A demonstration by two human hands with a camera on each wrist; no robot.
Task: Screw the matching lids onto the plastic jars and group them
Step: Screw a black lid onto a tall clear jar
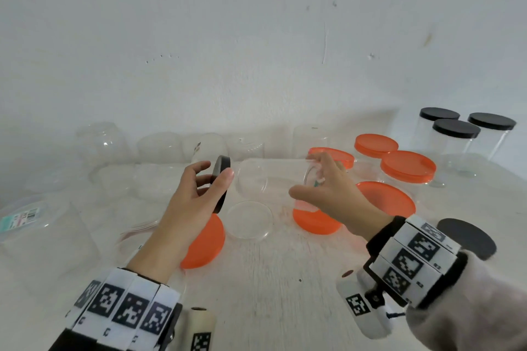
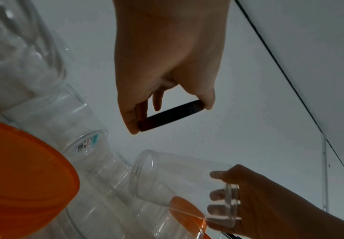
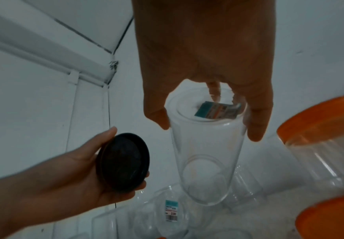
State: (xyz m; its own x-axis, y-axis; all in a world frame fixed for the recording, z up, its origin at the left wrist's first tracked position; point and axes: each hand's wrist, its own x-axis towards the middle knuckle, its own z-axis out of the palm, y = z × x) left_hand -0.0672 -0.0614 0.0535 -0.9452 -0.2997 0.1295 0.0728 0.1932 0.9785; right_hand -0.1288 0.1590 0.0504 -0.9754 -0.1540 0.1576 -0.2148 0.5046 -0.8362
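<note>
My left hand (image 1: pixel 196 188) grips a black lid (image 1: pixel 222 183) by its rim, held on edge above the table; the black lid (image 3: pixel 123 162) faces the jar's mouth in the right wrist view. My right hand (image 1: pixel 328 188) holds a tall clear jar (image 1: pixel 273 179) sideways by its base, its open mouth turned toward the lid with a small gap between them. In the left wrist view the black lid (image 2: pixel 171 115) is pinched between thumb and fingers, and the clear jar (image 2: pixel 177 176) lies below it.
Several orange-lidded jars (image 1: pixel 407 167) and three black-lidded jars (image 1: pixel 456 134) stand at the back right. Loose orange lids (image 1: pixel 204 242), a clear lid (image 1: pixel 249 219) and a black lid (image 1: pixel 467 238) lie on the table (image 1: pixel 271 279). Lidless clear jars (image 1: pixel 99 145) crowd the left and back.
</note>
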